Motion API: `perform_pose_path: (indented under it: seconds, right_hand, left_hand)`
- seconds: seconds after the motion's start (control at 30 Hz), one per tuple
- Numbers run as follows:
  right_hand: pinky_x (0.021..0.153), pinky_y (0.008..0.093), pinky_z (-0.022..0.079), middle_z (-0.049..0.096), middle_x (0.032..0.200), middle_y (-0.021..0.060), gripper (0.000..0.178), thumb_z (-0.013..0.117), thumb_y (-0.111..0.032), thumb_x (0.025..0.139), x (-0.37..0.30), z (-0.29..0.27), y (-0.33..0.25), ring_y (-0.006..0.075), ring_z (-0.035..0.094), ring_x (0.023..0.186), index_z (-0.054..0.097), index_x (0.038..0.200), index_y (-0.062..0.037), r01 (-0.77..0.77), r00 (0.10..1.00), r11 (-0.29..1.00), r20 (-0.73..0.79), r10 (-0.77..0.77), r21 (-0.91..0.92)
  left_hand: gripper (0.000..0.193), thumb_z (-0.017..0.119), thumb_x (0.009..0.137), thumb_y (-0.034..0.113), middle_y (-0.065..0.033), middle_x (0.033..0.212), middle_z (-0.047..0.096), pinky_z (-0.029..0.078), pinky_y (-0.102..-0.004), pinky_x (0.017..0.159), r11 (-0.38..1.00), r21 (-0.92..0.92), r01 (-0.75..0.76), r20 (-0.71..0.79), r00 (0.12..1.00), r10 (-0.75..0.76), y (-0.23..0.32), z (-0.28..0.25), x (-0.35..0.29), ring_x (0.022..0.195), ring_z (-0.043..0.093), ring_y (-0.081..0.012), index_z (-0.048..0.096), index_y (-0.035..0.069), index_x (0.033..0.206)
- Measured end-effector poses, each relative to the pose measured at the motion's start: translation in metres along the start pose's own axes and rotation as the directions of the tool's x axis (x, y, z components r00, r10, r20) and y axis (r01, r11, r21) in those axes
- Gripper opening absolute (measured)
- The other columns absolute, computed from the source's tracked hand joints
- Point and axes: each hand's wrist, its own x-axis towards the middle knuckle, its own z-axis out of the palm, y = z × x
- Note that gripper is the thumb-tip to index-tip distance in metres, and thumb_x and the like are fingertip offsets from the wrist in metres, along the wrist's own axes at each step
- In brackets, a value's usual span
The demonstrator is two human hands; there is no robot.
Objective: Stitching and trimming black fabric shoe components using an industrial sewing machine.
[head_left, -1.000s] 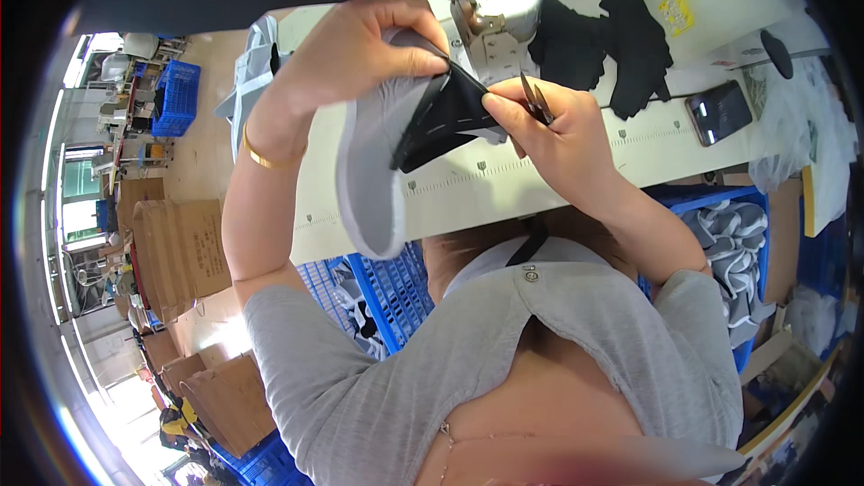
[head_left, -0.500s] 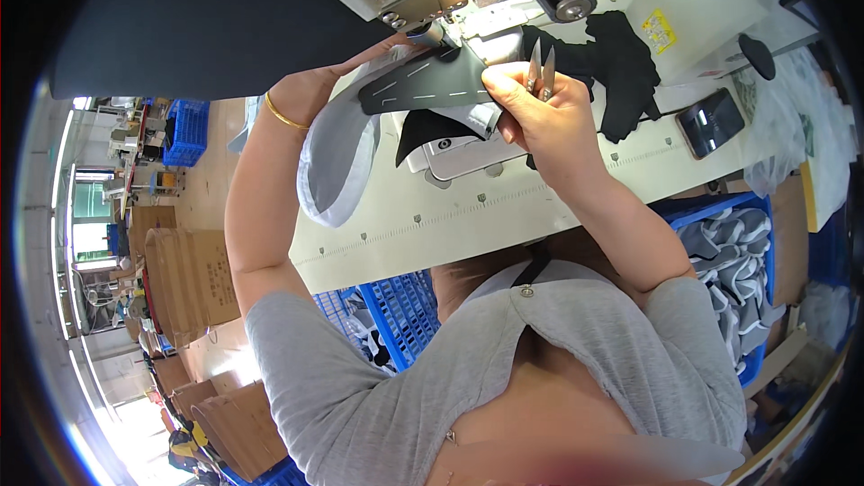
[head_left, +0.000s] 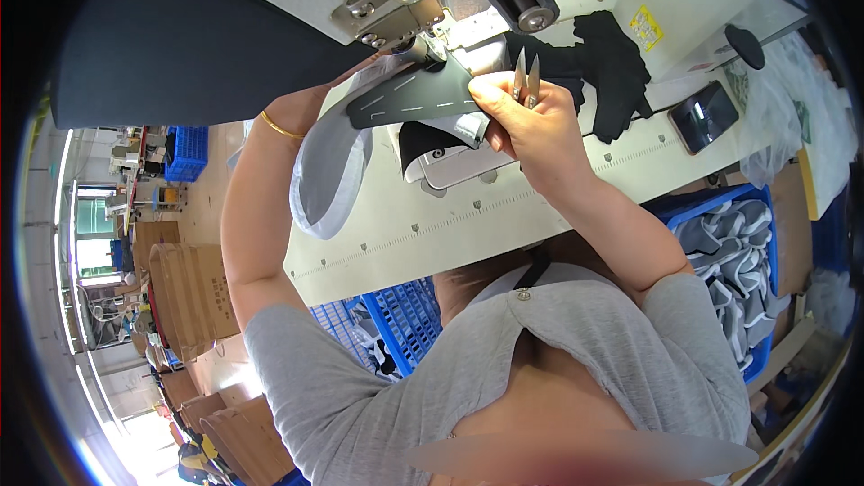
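Note:
My right hand (head_left: 537, 130) pinches the right end of a dark grey fabric panel (head_left: 409, 97) marked with white dashes. Thread snips (head_left: 526, 79) are tucked in the same hand, their two blades pointing up past the fingers. At the panel's left, a curved light grey and white fabric piece (head_left: 326, 184) hangs down over the table edge side. My left hand (head_left: 304, 110) reaches behind this fabric, close under the sewing machine head (head_left: 400, 18); its fingers are mostly hidden. The panel's upper edge lies at the machine's needle area.
Black cloth (head_left: 612, 72) lies on the white sewing table (head_left: 396, 252), with a dark phone (head_left: 704, 117) to its right. Blue crates hold grey and white pieces (head_left: 731, 261) below the table. A large dark board (head_left: 207, 45) overhangs the upper left. Cardboard boxes (head_left: 189, 292) stand at left.
The whole scene has shifted slightly left in view. Both hands keep their places on the fabric and the snips stay in the right hand; the panel looks little changed.

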Motion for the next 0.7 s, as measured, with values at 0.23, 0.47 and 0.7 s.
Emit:
perform_pose_path:
  seconds: [0.23, 0.47, 0.7]
  right_hand:
    - [0.049, 0.0199, 0.041, 0.058, 0.067, -0.0023, 0.013, 0.064, -0.012, 0.095, 0.001, 0.010, 0.006, 0.0042, 0.053, 0.053, 0.069, 0.092, -0.0008, 0.008, 1.000, 1.000, 0.015, -0.008, 0.010]
    - [0.049, 0.0214, 0.041, 0.057, 0.060, -0.0018, 0.019, 0.062, -0.012, 0.095, 0.005, 0.015, 0.019, 0.0041, 0.053, 0.052, 0.065, 0.080, 0.0005, 0.145, 0.989, 0.987, 0.015, -0.144, -0.071]
    - [0.047, 0.0218, 0.040, 0.056, 0.058, -0.0015, 0.019, 0.063, -0.013, 0.094, 0.003, 0.019, 0.012, 0.0041, 0.053, 0.051, 0.065, 0.081, -0.0006, 0.129, 0.991, 0.974, 0.046, -0.122, -0.188]
  left_hand:
    - [0.030, 0.069, 0.089, 0.012, -0.0097, 0.118, 0.066, 0.047, -0.0334, 0.099, 0.965, 0.260, 0.025, -0.126, 0.992, 0.008, 0.009, 0.000, -0.010, 0.111, 0.060, -0.0196, 0.066, -0.003, 0.114]
    - [0.029, 0.070, 0.088, 0.011, -0.0104, 0.118, 0.066, 0.047, -0.0335, 0.098, 0.883, 0.466, 0.055, -0.249, 0.966, 0.071, -0.002, -0.011, -0.030, 0.109, 0.061, -0.0206, 0.066, -0.003, 0.114]
    - [0.029, 0.071, 0.086, 0.007, -0.0134, 0.116, 0.067, 0.047, -0.0349, 0.096, 0.894, 0.392, 0.216, -0.517, 0.856, 0.020, -0.032, -0.041, -0.089, 0.105, 0.062, -0.0248, 0.066, -0.003, 0.113]
